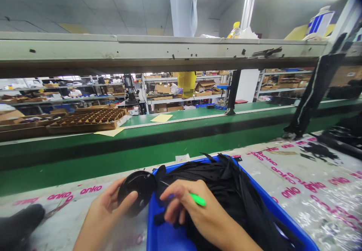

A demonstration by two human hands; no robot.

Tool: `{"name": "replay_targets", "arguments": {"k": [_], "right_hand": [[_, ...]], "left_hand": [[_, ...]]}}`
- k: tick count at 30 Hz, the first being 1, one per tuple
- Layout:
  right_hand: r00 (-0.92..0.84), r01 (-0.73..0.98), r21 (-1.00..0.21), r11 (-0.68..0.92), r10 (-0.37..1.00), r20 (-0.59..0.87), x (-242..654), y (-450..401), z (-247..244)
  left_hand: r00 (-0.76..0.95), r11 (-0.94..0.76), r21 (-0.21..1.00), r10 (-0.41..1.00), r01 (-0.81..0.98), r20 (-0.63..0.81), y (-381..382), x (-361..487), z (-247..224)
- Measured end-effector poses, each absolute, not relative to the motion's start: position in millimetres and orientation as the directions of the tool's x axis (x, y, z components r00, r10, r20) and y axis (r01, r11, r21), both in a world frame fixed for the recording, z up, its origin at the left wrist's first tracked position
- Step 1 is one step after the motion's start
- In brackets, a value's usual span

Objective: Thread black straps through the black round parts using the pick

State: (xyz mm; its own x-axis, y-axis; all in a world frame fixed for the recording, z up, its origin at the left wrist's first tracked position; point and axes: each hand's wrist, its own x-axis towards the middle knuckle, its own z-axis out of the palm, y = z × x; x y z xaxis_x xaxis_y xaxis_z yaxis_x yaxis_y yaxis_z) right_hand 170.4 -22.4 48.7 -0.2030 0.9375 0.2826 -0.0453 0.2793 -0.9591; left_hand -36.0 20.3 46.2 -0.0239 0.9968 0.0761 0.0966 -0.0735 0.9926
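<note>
A round black part (140, 188) is held in my left hand (109, 205), with the thumb across its face. My right hand (192, 202) is closed around a tool with a bright green handle end (198, 199); its thin tip points toward the black part. Beneath my right hand lies a blue tray (151, 224) heaped with black fabric-like strips (243, 190). Whether my right fingers also pinch a strip is too blurred to tell.
A table covered in plastic printed with pink lettering (305, 179) surrounds the tray. A black object (22, 220) lies at the lower left. Behind run a green belt (135, 153), a divided cardboard box (87, 119) and an overhead shelf (141, 49) on dark posts.
</note>
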Motion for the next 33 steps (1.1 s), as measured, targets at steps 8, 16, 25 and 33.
{"name": "replay_targets", "arguments": {"k": [8,16,25,33], "right_hand": [[-0.129,0.194,-0.882,0.429,0.902,0.411,176,-28,61],[-0.194,0.414,-0.829,0.376,0.926,0.323,163,-25,42],[-0.151,0.246,-0.924,0.292,0.953,0.261,169,-14,47],[0.003,0.608,-0.714,0.346,0.899,0.438,218,-93,60]], "left_hand": [[0.163,0.018,0.999,0.987,-0.036,-0.012,7,-30,49],[0.149,-0.022,1.0,0.989,0.01,0.021,6,-22,34],[0.305,-0.073,0.997,0.95,0.028,0.061,20,-25,11],[0.322,-0.472,0.775,0.876,0.419,0.359,26,-28,0]]}}
